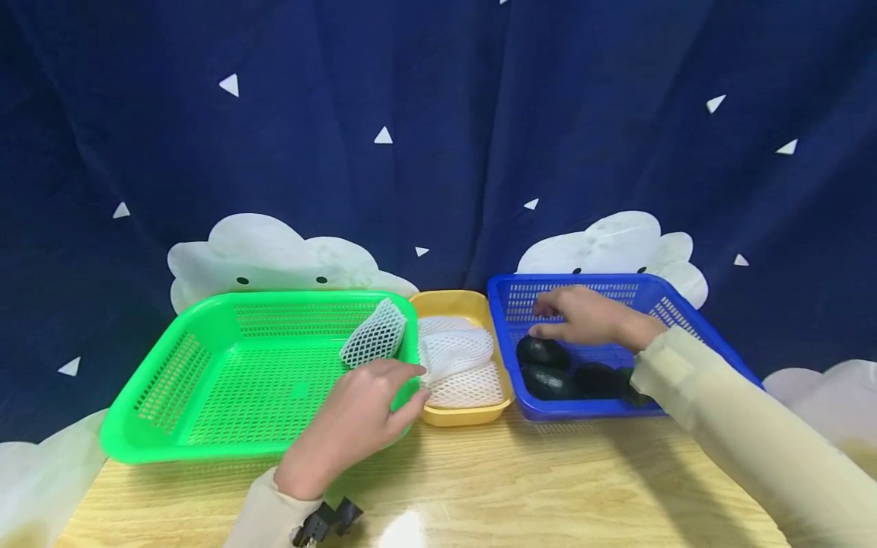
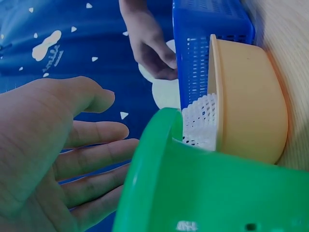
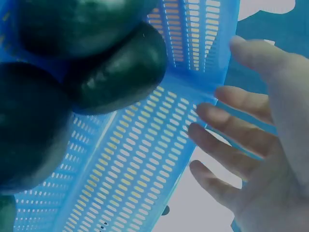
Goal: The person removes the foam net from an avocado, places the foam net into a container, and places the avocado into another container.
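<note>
My right hand (image 1: 585, 316) hovers with bent, spread fingers over the blue basket (image 1: 589, 409), just above dark green, glossy avocados (image 1: 548, 383). In the right wrist view its fingers stand apart from the avocados (image 3: 116, 72), with nothing between them. My left hand (image 1: 359, 415) is over the right front corner of the green basket (image 1: 199, 454), fingers relaxed and holding nothing. Its fingertips point toward white foam net sleeves (image 1: 455, 354) in the yellow tray (image 1: 466, 416). A bulging foam net (image 1: 375, 335) lies at the green basket's right end; its contents are unclear.
The three containers stand side by side on a wooden table (image 1: 479, 479), the yellow tray between the two baskets. Behind them hangs a dark blue curtain (image 1: 438, 152) with white triangles and clouds. The right forearm's sleeve (image 1: 740, 426) crosses the blue basket's front right side.
</note>
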